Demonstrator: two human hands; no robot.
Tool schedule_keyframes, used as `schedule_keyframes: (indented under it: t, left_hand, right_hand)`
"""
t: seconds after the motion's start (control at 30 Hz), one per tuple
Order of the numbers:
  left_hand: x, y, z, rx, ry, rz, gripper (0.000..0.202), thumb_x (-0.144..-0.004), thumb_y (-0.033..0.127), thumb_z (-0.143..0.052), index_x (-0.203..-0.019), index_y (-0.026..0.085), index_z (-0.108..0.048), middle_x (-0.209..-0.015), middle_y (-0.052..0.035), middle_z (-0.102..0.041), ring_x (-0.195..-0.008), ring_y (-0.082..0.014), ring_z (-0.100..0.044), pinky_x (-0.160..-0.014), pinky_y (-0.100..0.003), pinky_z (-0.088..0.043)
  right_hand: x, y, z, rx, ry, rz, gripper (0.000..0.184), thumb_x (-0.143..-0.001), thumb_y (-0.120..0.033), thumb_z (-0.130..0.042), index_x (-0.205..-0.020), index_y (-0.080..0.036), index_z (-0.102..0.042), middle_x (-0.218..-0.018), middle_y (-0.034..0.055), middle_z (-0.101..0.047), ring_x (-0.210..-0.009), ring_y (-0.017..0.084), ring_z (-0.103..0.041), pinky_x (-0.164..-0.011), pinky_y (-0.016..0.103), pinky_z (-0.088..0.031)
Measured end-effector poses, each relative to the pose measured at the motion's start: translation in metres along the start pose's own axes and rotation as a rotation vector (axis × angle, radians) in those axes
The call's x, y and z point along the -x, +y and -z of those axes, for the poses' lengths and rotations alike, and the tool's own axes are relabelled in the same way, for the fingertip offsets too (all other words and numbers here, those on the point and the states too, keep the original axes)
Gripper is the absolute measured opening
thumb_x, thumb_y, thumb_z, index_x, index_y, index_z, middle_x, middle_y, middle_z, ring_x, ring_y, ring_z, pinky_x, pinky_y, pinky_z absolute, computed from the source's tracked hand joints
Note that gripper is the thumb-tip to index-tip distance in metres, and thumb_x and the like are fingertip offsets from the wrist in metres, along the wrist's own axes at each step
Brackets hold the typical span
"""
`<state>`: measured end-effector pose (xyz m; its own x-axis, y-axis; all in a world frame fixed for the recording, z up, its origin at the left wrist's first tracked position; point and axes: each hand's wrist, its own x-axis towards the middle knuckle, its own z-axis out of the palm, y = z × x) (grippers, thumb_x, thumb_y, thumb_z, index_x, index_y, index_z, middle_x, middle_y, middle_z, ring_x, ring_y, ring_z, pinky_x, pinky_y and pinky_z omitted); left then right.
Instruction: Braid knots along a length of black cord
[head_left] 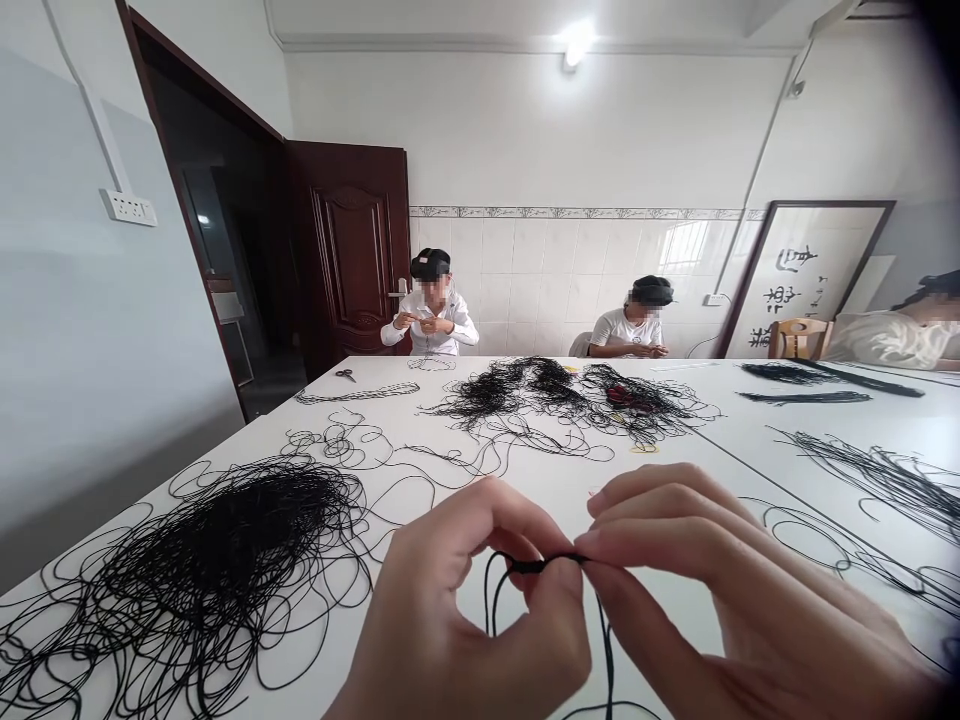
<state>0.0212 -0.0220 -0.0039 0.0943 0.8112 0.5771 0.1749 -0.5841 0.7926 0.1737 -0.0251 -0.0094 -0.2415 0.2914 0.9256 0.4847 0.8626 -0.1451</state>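
Note:
Both of my hands are raised close to the camera above the white table (675,470). My left hand (465,620) pinches a thin black cord (547,563) between thumb and fingers. My right hand (720,590) pinches the same cord from the right, fingertips almost touching the left ones. A short knotted stretch runs between the two pinches. Loops of the cord hang down below my hands.
A big tangled heap of black cord (217,560) lies at the left. More heaps (555,395) sit mid-table, straighter bundles (810,385) at the right. Scissors (346,375) lie at the far left end. Two people (431,310) sit opposite, a third (900,335) at the right. A dark door (352,260) stands open.

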Motion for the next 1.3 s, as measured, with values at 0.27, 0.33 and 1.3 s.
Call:
schedule_keyframes:
  t: [0.27, 0.33, 1.3]
  left_hand:
    - [0.001, -0.001, 0.008, 0.073, -0.051, 0.021, 0.015, -0.074, 0.01, -0.058, -0.07, 0.023, -0.063, -0.059, 0.0068, -0.061, -0.054, -0.0067, -0.054, -0.051, -0.012, -0.046]
    - [0.002, -0.001, 0.01, 0.049, -0.048, -0.011, 0.017, -0.075, 0.009, -0.059, -0.072, 0.024, -0.065, -0.064, 0.007, -0.064, -0.06, -0.0069, -0.058, -0.057, -0.012, -0.048]
    - [0.0, -0.003, 0.008, 0.186, -0.013, 0.115, 0.016, -0.075, 0.01, -0.062, -0.07, 0.024, -0.067, -0.056, 0.0069, -0.066, -0.053, -0.0081, -0.066, -0.05, -0.009, -0.052]
  right_hand:
    - [0.004, 0.004, -0.001, -0.002, -0.031, -0.025, 0.024, -0.077, 0.002, -0.058, -0.094, -0.015, -0.056, -0.08, 0.0036, -0.058, -0.084, 0.012, -0.055, -0.066, 0.022, -0.051]
    - [0.002, 0.002, -0.001, -0.013, -0.019, -0.029, 0.021, -0.079, 0.001, -0.058, -0.094, -0.014, -0.056, -0.079, 0.0036, -0.059, -0.082, 0.012, -0.055, -0.064, 0.022, -0.051]
    - [0.01, 0.004, -0.008, -0.071, 0.112, -0.149, 0.018, -0.082, -0.002, -0.056, -0.089, -0.019, -0.055, -0.079, 0.0028, -0.056, -0.084, 0.014, -0.057, -0.066, 0.025, -0.049]
